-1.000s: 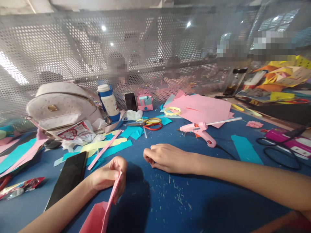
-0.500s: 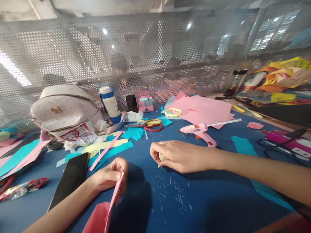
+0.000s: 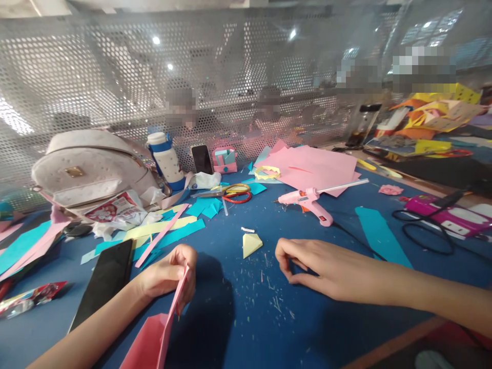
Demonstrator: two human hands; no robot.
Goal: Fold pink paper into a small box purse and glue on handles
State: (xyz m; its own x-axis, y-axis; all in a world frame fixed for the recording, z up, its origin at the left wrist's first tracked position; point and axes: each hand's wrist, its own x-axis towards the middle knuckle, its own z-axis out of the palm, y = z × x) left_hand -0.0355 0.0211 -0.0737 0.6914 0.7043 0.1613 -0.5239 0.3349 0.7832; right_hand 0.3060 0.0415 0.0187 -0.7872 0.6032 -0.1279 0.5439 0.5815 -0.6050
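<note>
My left hand (image 3: 169, 274) pinches the top edge of a folded pink paper (image 3: 159, 333) that stands on the blue table (image 3: 246, 323) at the lower left. My right hand (image 3: 326, 269) rests on the table to the right, its fingers curled with the thumb near the forefinger, and I see nothing in it. A small folded pale yellow paper piece (image 3: 251, 244) lies on the table just left of my right hand, apart from it. A tiny white scrap (image 3: 248, 229) lies beyond it.
A black phone (image 3: 105, 279) lies left of my left hand. Behind are teal and yellow paper strips (image 3: 165, 230), scissors (image 3: 230, 192), a pink glue gun (image 3: 305, 201), pink sheets (image 3: 315, 169), a white backpack (image 3: 86, 171) and a bottle (image 3: 165, 161). Black scissors (image 3: 426, 230) lie right. A perforated screen (image 3: 230, 77) closes the back.
My right hand has let go of the yellow folded piece and drawn back to the right. The piece now lies bare on the table. My left hand keeps its hold on the pink paper.
</note>
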